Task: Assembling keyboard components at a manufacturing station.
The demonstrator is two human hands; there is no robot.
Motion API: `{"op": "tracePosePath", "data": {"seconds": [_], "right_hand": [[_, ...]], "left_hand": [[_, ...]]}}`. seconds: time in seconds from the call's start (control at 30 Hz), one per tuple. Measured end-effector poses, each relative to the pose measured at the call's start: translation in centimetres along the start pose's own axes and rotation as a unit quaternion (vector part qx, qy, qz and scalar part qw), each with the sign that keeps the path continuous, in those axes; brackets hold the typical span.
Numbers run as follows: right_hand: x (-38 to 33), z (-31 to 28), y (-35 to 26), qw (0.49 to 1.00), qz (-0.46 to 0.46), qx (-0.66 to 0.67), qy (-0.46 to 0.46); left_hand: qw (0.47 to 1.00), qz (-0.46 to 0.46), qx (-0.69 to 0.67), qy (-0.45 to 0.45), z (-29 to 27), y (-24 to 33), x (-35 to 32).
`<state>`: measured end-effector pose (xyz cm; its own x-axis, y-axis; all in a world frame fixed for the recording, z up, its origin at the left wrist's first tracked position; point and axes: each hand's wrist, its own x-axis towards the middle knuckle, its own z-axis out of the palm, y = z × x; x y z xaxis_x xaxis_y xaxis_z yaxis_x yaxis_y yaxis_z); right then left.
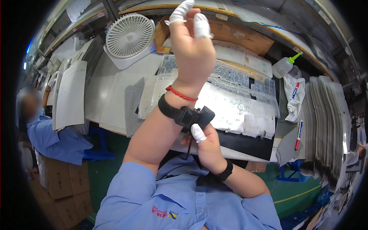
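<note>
My left hand (pixel 193 57) is raised over the table, fingers apart and holding nothing; white finger covers sit on at least two of its digits. Round that wrist are a red braided cord (pixel 180 94) and a black strap (pixel 168 109) carrying a small black box-shaped device (pixel 203 116). My right hand (pixel 211 150) grips the device from below, its white-covered thumb pressed to the underside and its other fingers mostly hidden. A thin dark bent piece (pixel 189 147) hangs beside those fingers; its kind is unclear. Another black strap (pixel 226 171) circles my right wrist.
Clear patterned plastic sheets (pixel 237 111) lie on the table over a black mat (pixel 249 148). A white fan (pixel 130 36) stands back left. Right are a green-tipped bottle (pixel 283 68), red-blue markers (pixel 299 135), a white cloth (pixel 294 105) and stacked grey sheets (pixel 326 122). A person (pixel 57 136) sits left.
</note>
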<state>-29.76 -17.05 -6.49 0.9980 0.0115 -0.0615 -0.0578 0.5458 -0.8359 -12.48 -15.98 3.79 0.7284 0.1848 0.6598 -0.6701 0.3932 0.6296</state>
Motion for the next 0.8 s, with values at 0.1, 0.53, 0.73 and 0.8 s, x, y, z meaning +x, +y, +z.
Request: {"op": "tracePosePath", "data": {"seconds": [0.1,0.53,0.73,0.8], "right_hand": [[0.3,1.4,0.2,0.998,0.011,0.024,0.053],[0.8,0.7,-0.6,0.997,-0.016,-0.057,0.049],[0.3,1.1,-0.2,0.998,-0.022,-0.032,0.055],[0.6,1.5,-0.3,0.998,-0.012,-0.014,0.062]], "left_hand": [[0.887,0.369,0.253,-0.117,-1.0,-1.5,0.2],[0.957,-0.140,0.104,-0.234,-0.6,-1.7,-1.0],[0.956,-0.204,0.081,-0.196,-1.2,-2.5,-1.3],[0.962,-0.090,0.138,-0.216,-1.7,-3.0,-0.8]]}}
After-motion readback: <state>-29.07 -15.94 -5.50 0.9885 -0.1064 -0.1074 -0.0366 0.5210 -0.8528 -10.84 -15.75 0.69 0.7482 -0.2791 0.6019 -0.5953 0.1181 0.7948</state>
